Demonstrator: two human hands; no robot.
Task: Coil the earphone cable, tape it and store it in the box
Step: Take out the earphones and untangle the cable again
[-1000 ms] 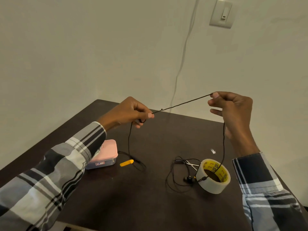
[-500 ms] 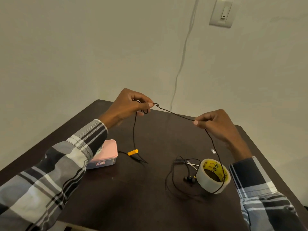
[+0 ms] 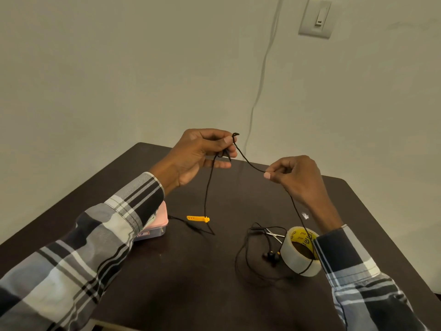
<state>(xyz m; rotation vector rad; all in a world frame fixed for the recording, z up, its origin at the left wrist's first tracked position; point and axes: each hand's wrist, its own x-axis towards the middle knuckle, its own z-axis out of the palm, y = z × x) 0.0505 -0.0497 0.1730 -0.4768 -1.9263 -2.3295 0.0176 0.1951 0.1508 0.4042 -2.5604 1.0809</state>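
While raised above the tabletop [image 3: 181, 292], left hand [image 3: 198, 156] noted with grip pinched on the black earphone cable [image 3: 249, 162], thumb and forefinger pressed together at a small loop that pokes up beside the thumbnail. Right hand [image 3: 298, 177] likewise noted with grip pinched on the cable, fingertips closed on it further along. Between the two hands, cable sags in a shallow curve. From the left hand, one run drops straight down to the tabletop, passing through a yellow clip [image 3: 198, 219] and ending in a bend on the surface. From the right hand, another run falls across the roll of clear tape [image 3: 299, 252], which has a yellow core, then loops loosely on the tabletop to the black earbuds [image 3: 270, 255] just beside the roll. Small scissors [image 3: 274, 234] lying behind the roll, partly hidden. Pink-lidded box [image 3: 156, 226] resting closed on the tabletop, partly covered by the left plaid sleeve [image 3: 100, 237].
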